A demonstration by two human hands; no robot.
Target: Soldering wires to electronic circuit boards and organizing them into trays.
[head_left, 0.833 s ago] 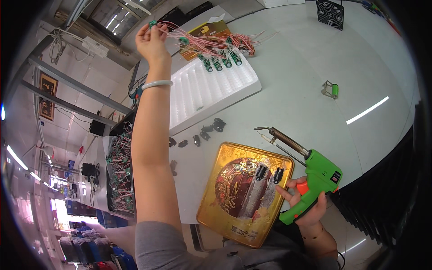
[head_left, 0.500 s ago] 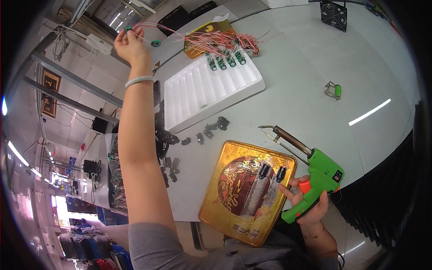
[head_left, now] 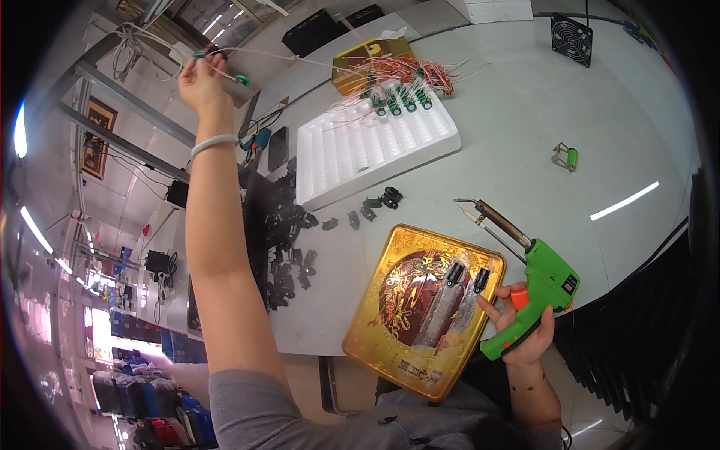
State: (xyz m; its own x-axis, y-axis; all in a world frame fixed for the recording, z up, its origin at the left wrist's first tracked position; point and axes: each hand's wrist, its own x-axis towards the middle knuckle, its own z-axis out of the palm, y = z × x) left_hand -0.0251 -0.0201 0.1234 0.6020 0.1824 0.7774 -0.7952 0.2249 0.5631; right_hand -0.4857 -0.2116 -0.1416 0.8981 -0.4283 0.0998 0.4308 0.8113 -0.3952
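My left hand (head_left: 201, 84), raised at the far left, pinches a small green circuit board (head_left: 199, 55) with thin wires. Another green circuit piece (head_left: 241, 79) hangs from a wire beside it. A pale wire stretches from the hand towards the red and white wire bundle (head_left: 409, 73). My right hand (head_left: 529, 341) is wrapped around the handle of a green soldering gun (head_left: 551, 274), whose tip points up and left. Under its fingers, at the right edge of a gold tin (head_left: 367, 330), sit two small black plastic parts (head_left: 454, 274).
A white ridged foam tray (head_left: 330, 157) carries several green wired parts (head_left: 403, 100) at its far end. Loose black parts (head_left: 281, 225) lie in a heap to its left and below. A gold box (head_left: 352, 56), a black fan (head_left: 571, 39) and a green-handled metal piece (head_left: 571, 159) stand beyond.
My left hand has moved up and left with the green board, drawing its wires out from the bundle. The view has shifted; the right hand keeps its grip on the soldering gun.
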